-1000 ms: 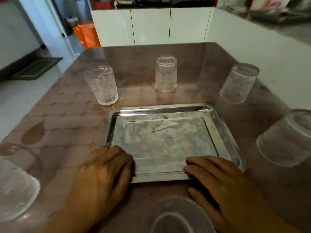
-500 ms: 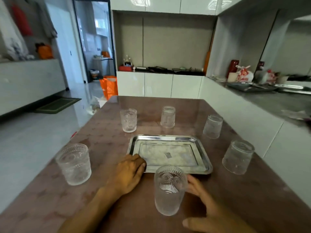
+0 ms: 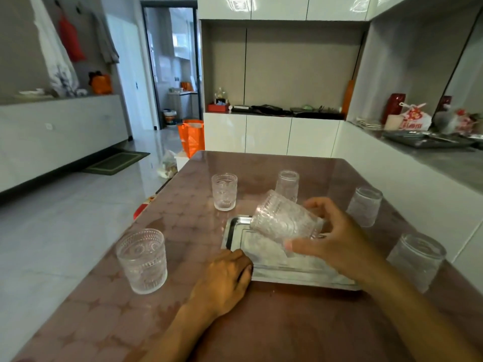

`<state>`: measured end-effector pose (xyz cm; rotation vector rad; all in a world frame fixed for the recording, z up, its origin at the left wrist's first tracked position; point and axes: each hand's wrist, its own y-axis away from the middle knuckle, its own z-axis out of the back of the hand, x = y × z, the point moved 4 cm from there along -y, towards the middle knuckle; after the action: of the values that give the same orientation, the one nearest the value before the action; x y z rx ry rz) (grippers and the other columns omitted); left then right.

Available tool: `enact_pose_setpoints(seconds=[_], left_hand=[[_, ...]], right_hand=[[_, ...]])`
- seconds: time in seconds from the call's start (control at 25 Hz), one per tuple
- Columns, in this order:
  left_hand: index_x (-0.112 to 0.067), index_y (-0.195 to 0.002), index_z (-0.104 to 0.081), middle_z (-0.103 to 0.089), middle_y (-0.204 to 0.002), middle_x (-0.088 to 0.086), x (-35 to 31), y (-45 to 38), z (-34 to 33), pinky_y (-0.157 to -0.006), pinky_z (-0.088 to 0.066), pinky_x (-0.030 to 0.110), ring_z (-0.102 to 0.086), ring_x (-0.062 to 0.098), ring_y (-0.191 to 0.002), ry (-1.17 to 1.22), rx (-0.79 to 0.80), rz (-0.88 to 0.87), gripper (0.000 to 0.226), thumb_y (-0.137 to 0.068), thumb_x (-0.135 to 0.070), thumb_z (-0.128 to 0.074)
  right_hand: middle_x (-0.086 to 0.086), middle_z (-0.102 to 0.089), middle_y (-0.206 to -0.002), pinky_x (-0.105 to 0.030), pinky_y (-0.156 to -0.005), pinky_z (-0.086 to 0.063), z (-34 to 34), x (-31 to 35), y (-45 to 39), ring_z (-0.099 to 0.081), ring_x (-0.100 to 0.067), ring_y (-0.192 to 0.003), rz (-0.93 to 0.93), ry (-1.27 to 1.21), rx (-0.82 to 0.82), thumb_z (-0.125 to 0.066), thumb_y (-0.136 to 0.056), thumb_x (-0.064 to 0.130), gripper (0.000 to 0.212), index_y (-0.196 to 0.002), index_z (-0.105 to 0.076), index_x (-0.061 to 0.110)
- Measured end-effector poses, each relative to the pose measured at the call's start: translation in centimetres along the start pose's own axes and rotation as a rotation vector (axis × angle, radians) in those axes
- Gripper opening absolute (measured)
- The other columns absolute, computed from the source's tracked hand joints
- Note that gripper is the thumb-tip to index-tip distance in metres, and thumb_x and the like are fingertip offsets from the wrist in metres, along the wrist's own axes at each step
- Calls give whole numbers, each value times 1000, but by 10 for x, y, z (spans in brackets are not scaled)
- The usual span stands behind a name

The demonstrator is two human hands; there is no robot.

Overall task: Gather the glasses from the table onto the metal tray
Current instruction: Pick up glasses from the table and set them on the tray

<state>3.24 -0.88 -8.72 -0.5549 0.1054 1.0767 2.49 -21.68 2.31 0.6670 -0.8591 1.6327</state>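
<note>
I am holding one embossed glass [image 3: 285,220] in my right hand [image 3: 337,241], thumb under it and fingers curled over the top, so the hand is closed around it. The glass is tilted hard, almost on its side, base pointing left and away from me, and it is hanging in the air above the metal tray [image 3: 230,231], not touching it.

My left hand [image 3: 224,280] is lying flat, palm down, on the table [image 3: 261,335], fingers loosely together and gripping nothing; the fingertips are touching the near left edge of the tray. The tray is sitting flat on the table in front of me, its near right corner hidden behind my right forearm.

Five more glasses are standing upright on the table around the tray. Near-left glass [image 3: 142,261] is well apart from the tray, left of my left hand. Far-left glass [image 3: 224,192] is standing just beyond the tray's far left corner. Far-middle glass [image 3: 287,185] is partly hidden behind the held one. Far-right glass [image 3: 364,206] is standing beyond my right hand, and the near-right glass [image 3: 417,259] is just right of my right forearm, close to the table's right edge. These last two are looking blurry, I cannot tell their pattern.

Beyond the table an orange bag [image 3: 192,137] is sitting on the floor by white cabinets [image 3: 269,135].
</note>
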Motion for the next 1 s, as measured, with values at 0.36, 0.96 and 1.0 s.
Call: enact_pose_setpoints(seconds=[0.36, 0.96, 1.0], left_hand=[[-20, -96, -64, -61, -99, -6, 8, -5, -9, -79, -49, 33, -51, 12, -88, -43, -19, -20, 33, -98, -32, -33], [-31, -150, -22, -33, -154, 10, 58, 74, 117, -105, -40, 52, -37, 32, -134, -230, -611, 546, 103, -67, -53, -79], [-32, -152, -15, -31, -156, 11, 75, 77, 126, -103, -43, 56, -38, 36, -135, -171, -498, 698, 114, -64, -52, -84]], right_hand=[[5, -60, -95, -24, -52, -41, -93, 0, -120, -58, -14, -76, 116, 382, -40, -85, -61, 44, 63, -106, -43, 29], [20, -68, -104, -21, -69, -48, -94, -20, 2, -64, -1, -94, 98, -187, -1, -74, -85, 29, 21, -100, -63, 39], [12, -72, -100, -24, -68, -51, -101, -21, 12, -67, -5, -88, -34, -309, 83, -74, -86, 24, 18, -98, -65, 35]])
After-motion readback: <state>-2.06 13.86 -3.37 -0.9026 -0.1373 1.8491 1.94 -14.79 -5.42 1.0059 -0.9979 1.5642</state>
